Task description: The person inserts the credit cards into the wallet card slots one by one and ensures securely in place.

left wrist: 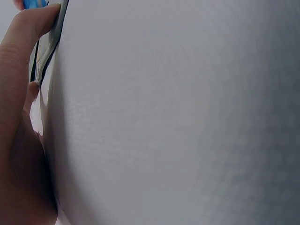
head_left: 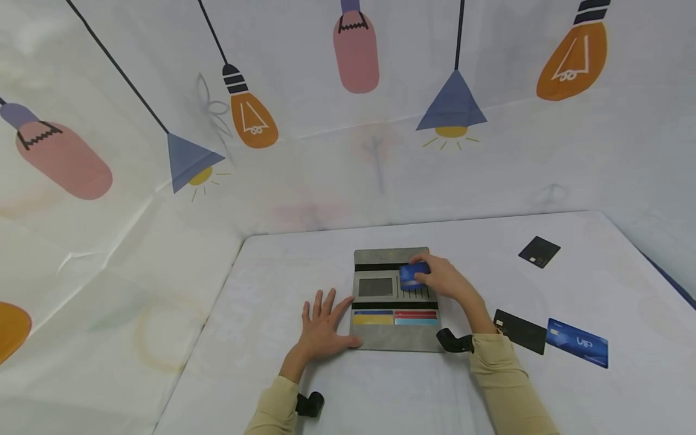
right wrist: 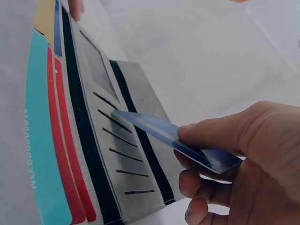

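Note:
A grey wallet (head_left: 380,338) lies unfolded on the white table, with coloured cards in its near pockets and a row of slots (right wrist: 125,159) in its middle panel. My right hand (head_left: 447,279) pinches a blue card (head_left: 411,276) between thumb and fingers over those slots. In the right wrist view one corner of the blue card (right wrist: 161,133) meets the slot panel; whether it is inside a slot I cannot tell. With fingers spread, my left hand (head_left: 322,329) rests on the table, its thumb and index finger touching the wallet's left edge.
To the right of my right forearm lie a black card (head_left: 521,332) and a blue VIP card (head_left: 577,342), edges close together. Farther back is another black card (head_left: 539,252). A white sheet with printed lamps (head_left: 451,103) hangs behind the table.

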The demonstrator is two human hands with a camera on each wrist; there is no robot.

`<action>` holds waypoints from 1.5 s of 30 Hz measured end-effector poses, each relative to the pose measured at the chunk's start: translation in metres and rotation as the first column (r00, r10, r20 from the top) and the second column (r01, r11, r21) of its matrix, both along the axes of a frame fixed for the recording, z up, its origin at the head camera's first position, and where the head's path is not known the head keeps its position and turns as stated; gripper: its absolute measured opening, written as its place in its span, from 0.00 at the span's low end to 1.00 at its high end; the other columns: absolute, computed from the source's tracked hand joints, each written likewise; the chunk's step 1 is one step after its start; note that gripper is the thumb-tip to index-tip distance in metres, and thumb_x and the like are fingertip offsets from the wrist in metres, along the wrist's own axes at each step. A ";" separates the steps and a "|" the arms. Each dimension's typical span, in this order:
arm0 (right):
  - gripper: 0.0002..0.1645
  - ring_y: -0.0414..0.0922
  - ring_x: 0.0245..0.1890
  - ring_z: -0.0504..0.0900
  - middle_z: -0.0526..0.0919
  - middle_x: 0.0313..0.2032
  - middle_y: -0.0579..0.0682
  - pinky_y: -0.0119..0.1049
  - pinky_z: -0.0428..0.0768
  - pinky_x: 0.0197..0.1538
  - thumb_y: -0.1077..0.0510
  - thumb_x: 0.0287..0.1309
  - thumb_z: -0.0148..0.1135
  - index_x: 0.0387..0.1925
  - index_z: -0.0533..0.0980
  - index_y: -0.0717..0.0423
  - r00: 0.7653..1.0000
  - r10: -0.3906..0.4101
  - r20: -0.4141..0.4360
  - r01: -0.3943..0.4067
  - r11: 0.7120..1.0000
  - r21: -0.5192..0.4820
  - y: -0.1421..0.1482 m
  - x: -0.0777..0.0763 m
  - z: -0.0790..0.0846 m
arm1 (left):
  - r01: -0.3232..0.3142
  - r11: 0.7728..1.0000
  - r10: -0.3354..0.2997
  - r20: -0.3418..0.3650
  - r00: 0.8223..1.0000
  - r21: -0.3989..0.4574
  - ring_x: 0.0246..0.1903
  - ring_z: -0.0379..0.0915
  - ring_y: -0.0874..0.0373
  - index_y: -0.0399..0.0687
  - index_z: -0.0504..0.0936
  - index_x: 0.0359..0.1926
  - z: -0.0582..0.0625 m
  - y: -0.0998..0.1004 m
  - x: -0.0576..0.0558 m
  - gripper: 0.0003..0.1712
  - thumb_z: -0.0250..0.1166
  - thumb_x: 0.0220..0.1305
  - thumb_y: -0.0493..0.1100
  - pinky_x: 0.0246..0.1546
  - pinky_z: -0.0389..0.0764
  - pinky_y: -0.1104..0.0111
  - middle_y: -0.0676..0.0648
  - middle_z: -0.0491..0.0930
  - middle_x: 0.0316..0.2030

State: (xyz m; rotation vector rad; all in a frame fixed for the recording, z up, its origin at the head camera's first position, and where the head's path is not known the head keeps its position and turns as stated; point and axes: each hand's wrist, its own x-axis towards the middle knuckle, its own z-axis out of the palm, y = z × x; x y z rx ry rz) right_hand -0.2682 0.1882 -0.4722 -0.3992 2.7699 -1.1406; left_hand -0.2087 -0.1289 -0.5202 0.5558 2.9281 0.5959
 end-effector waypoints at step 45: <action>0.29 0.67 0.53 0.70 0.68 0.55 0.69 0.58 0.75 0.53 0.59 0.64 0.63 0.64 0.67 0.63 0.986 -0.014 -0.163 0.062 0.955 0.290 -0.053 0.014 -0.022 | -0.012 0.999 0.012 -0.002 1.000 -0.038 0.76 0.33 0.35 0.62 0.62 0.74 -0.004 -0.001 -0.002 0.52 0.65 0.49 0.72 0.69 0.36 0.35 0.39 0.49 0.77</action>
